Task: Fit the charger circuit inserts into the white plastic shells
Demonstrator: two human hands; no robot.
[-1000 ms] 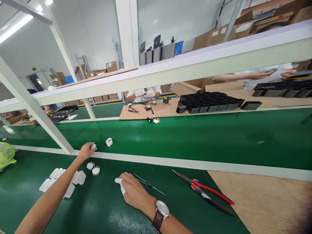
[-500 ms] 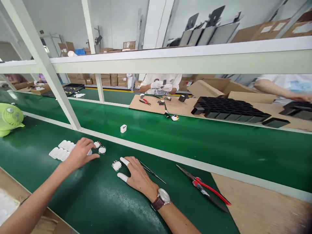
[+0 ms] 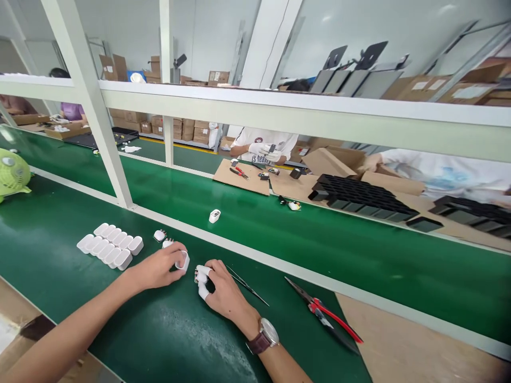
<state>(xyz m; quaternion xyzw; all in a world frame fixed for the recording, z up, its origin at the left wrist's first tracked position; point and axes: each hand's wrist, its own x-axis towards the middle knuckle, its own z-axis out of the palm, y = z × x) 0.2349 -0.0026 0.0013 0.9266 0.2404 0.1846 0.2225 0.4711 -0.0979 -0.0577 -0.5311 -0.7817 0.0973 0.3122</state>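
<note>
The white shell [image 3: 182,260] sits pinched in my left hand [image 3: 159,268], low over the green bench [image 3: 159,330] in front of me. Just beside it my right hand [image 3: 221,290], with white cots on two fingertips [image 3: 203,271], closes on a small inner part [image 3: 197,276]; most of that part is hidden, so I can only tell that it sits at the fingertips. The two hands nearly meet. Left of them I see two more inner parts [image 3: 163,239] and a tidy double row of white shells [image 3: 109,244]. Right of my wrist lie tweezers [image 3: 247,285] and red-handled pliers [image 3: 327,316], apart from each other. A single white charger body [image 3: 214,216] lies on the belt [image 3: 359,244] beyond the white rail.
</note>
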